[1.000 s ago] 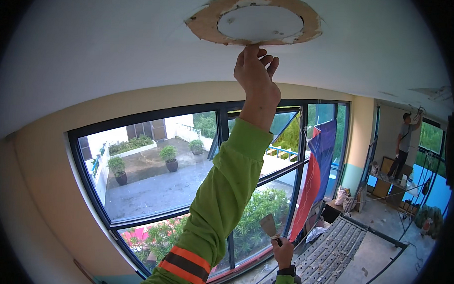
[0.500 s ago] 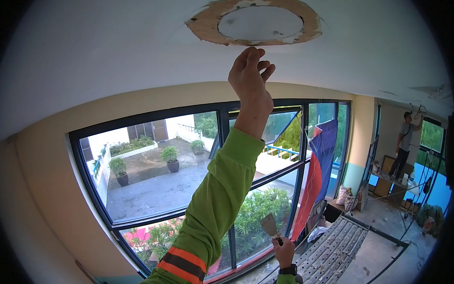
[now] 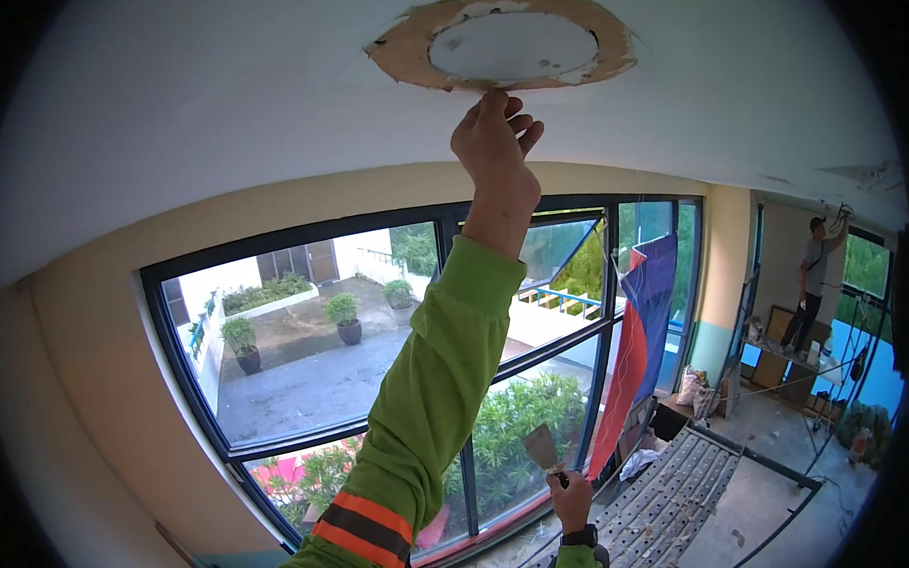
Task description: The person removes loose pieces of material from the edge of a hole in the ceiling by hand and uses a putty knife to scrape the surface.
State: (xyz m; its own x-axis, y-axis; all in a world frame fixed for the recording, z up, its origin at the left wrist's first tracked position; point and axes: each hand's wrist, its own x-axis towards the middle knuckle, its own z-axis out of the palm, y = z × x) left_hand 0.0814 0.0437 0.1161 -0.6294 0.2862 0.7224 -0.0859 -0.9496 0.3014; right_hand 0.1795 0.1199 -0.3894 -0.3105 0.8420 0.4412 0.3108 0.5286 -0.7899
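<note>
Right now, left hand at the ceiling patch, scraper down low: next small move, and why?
Probably raise the right hand with the scraper to the ring's near edge. The left hand already touches the round ceiling patch, whose brown ring looks ragged, while the blade hangs idle far below.

Ceiling (image 3: 180, 104): smooth matt white paint. Round patch (image 3: 503, 40): rough torn brown paper ring. My scraper (image 3: 542, 449): dull metal blade.
</note>
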